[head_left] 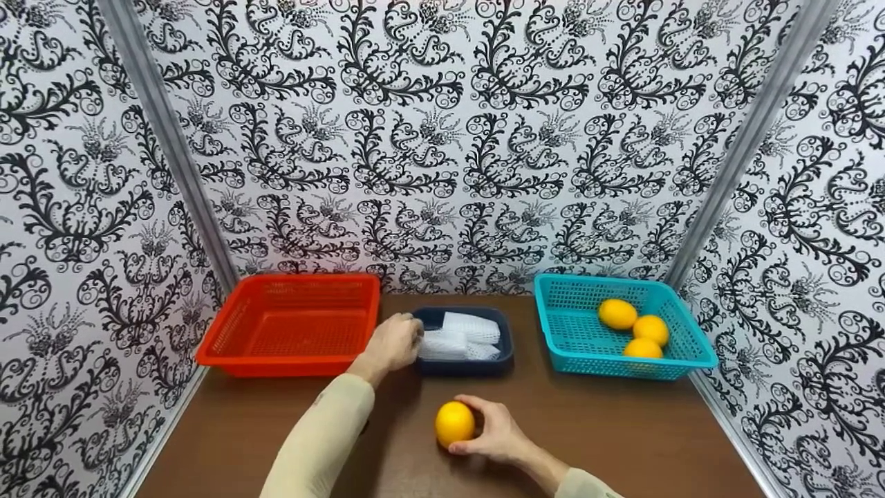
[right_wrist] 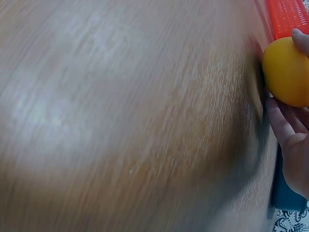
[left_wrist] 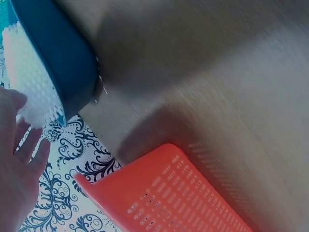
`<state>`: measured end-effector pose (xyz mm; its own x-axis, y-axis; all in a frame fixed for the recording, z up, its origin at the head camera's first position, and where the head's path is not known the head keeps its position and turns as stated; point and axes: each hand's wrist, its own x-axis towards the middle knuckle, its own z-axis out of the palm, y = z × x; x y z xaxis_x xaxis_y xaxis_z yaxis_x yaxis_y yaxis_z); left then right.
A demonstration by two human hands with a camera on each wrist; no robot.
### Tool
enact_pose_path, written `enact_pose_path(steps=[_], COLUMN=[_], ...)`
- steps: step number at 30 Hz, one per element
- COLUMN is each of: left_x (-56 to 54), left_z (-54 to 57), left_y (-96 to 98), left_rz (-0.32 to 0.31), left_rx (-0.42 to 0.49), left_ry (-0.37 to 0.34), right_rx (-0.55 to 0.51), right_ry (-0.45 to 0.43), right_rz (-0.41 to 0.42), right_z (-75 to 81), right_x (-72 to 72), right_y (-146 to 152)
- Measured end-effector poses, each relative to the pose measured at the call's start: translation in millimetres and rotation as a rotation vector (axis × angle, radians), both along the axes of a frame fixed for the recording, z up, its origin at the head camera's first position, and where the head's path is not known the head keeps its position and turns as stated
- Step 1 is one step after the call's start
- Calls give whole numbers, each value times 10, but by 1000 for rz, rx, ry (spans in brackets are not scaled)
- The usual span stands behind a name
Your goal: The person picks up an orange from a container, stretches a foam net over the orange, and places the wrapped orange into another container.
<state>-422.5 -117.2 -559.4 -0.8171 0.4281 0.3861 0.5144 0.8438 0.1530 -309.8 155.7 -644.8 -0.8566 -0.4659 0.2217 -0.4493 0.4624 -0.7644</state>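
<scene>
While my right hand (head_left: 499,434) grips the orange (head_left: 454,423), on or just above the bench (head_left: 581,422), likely against rolling | my left hand (head_left: 394,342) is at the nets (head_left: 471,327) in the tray (head_left: 464,369), its fingers pinching or not, I cannot tell | tray central, presumably for reach

Right hand (head_left: 498,434) curled, left hand (head_left: 395,343) apparently loosely bent.

This looks like a small lab-style booth (head_left: 442,228): flat walls (head_left: 525,138) with a black-and-white scroll pattern close in the back and both sides, grey posts (head_left: 166,131) run up the corners, and a plain brown bench (head_left: 594,429) fills the space between.
</scene>
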Motion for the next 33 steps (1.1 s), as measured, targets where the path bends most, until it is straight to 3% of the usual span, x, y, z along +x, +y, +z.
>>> enact_pose_path(steps=[7, 17, 26, 33], left_x=[43, 131, 215, 271], left_z=[45, 174, 255, 256], left_y=[56, 134, 127, 98], left_rz=[0, -34, -69, -78], left_rx=[163, 310, 396, 424], left_ry=[21, 84, 64, 48], right_rx=[17, -149, -175, -161], right_ry=[2, -187, -166, -137], right_rz=[6, 82, 99, 107], right_z=[18, 38, 38, 61], right_x=[7, 10, 43, 50], right_y=[-9, -20, -26, 2])
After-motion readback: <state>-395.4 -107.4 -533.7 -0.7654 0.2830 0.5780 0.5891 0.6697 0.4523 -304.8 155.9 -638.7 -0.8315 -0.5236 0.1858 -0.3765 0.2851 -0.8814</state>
